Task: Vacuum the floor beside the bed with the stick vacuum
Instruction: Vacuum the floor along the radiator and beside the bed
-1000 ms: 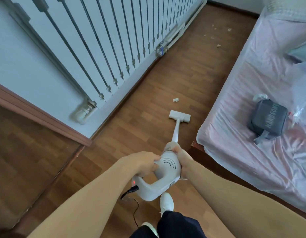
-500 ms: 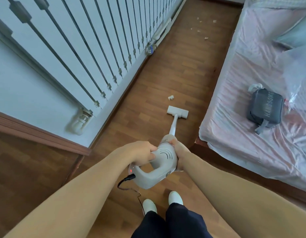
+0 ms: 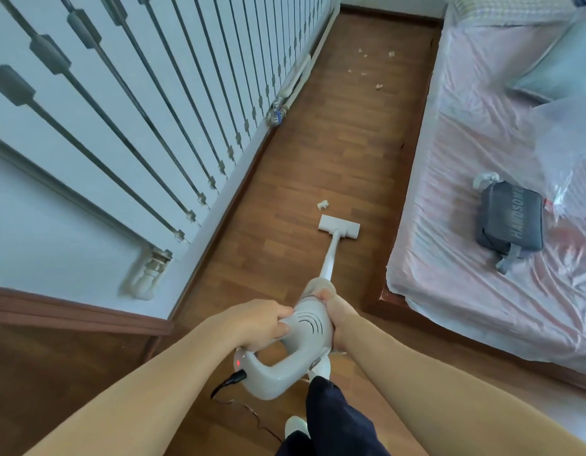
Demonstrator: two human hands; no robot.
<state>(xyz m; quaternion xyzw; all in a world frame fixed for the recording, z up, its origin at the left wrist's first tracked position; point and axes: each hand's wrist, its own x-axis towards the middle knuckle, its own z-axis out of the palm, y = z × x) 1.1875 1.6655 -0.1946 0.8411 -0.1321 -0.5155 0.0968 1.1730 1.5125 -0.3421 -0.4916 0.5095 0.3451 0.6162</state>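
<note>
The white stick vacuum (image 3: 309, 327) lies with its long axis running from the person's waist out and down to the wooden floor (image 3: 318, 143), leaning slightly right in the view. Its single flat floor head (image 3: 339, 228) points away from the person and sits on the strip of floor between the railing (image 3: 153, 93) and the bed (image 3: 449, 225), nearer the bed. One red light (image 3: 238, 362) glows at the rear of the handle loop, and one black cord (image 3: 231, 380) is plugged in just beneath it.

Both hands hold the machine. The left hand (image 3: 262, 324) has its fingers (image 3: 283, 330) curled tight round the front of the handle loop. The right hand (image 3: 339, 320) wraps the right flank of the motor body, with its thumb (image 3: 324, 295) hooked over the top where the tube begins.

One pale scrap (image 3: 323, 204) lies just beyond the head's left corner, apart from it. About six smaller scraps (image 3: 379, 86) lie scattered well ahead, near the far end of the floor.

On the bed's pink sheet rest one grey pouch (image 3: 512, 222) and one pillow (image 3: 561, 70). Two white shoes (image 3: 296, 426) show below the vacuum.
</note>
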